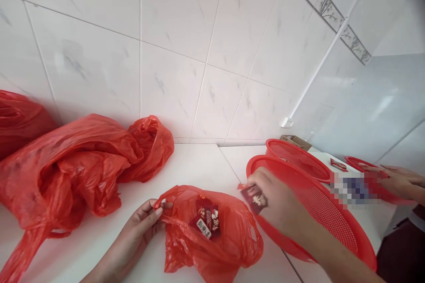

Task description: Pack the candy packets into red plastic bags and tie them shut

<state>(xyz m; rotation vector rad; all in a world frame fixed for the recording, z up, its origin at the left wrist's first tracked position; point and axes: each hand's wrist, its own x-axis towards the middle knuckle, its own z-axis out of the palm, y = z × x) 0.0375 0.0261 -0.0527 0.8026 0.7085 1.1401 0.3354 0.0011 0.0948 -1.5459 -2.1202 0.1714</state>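
A thin red plastic bag lies open on the white table, with several small dark red printed packets inside. My left hand pinches the bag's left edge between thumb and fingers. Over the near rim of a large red perforated basket, my right hand is closed on a dark red packet with pale lettering. That packet is to the right of the bag's mouth, apart from the packets inside. The right hand is slightly blurred.
Full red plastic bags lie along the left against the tiled wall. Behind the large basket are another red basket and a cardboard box. At far right, another person's hands are over a red basket.
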